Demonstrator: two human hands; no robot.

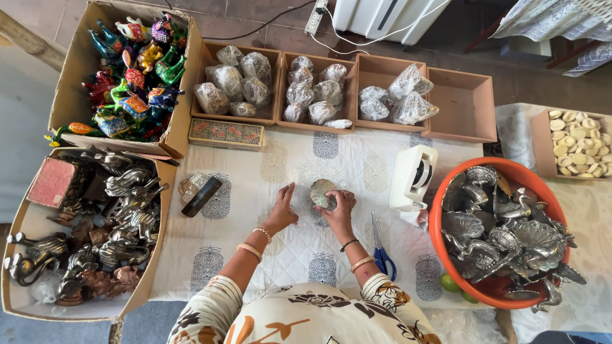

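Right, current state: right hand (338,207) is closed around a small round silver metal piece (321,191), partly in clear wrap, held just above the white printed cloth (255,242) at table centre. Left hand (282,213) rests beside it, fingers loosely curled, palm down on the cloth or on the wrap edge; can't tell if it pinches anything.

My read on doing this step well:
- Keep the piece low over the cloth so a slip doesn't dent it.
- Left hand should pin the film flat while the right turns the piece; film bunches otherwise.
- White tape dispenser (413,178) sits just right of the hands, blue-handled scissors (381,251) near right. Both within right-hand reach, so hold with the left when sealing.
- Wrapped bundles fill the three far trays (315,95); the far-right tray (462,105) has no bundles in it.
- Orange tub (440,210) of unwrapped silver pieces is at right; edges look sharp and likely to puncture film.

Boxes of figurines at left are well apart, no interference.
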